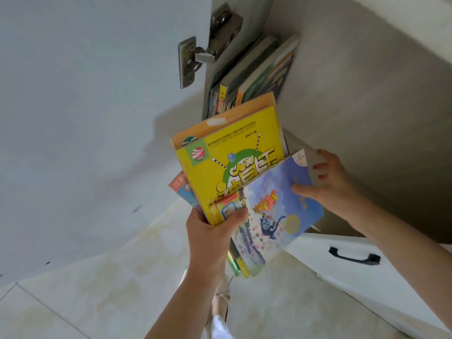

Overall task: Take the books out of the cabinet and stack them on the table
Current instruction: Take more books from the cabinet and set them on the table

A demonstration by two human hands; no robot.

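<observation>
My left hand (210, 228) grips the lower edge of a bundle of books held in the air in front of the cabinet; a yellow book (230, 152) lies on top, with an orange one (220, 123) behind it. My right hand (325, 182) pinches the upper right edge of a blue picture book (278, 206) that leans against the bundle. Several more books (247, 79) stand upright inside the cabinet (354, 94), above the ones I hold.
The open white cabinet door (85, 118) with a metal hinge (203, 50) fills the left. A white drawer front with a black handle (354, 256) sits at the lower right. Pale floor tiles (97, 289) and my shoe (220, 299) are below.
</observation>
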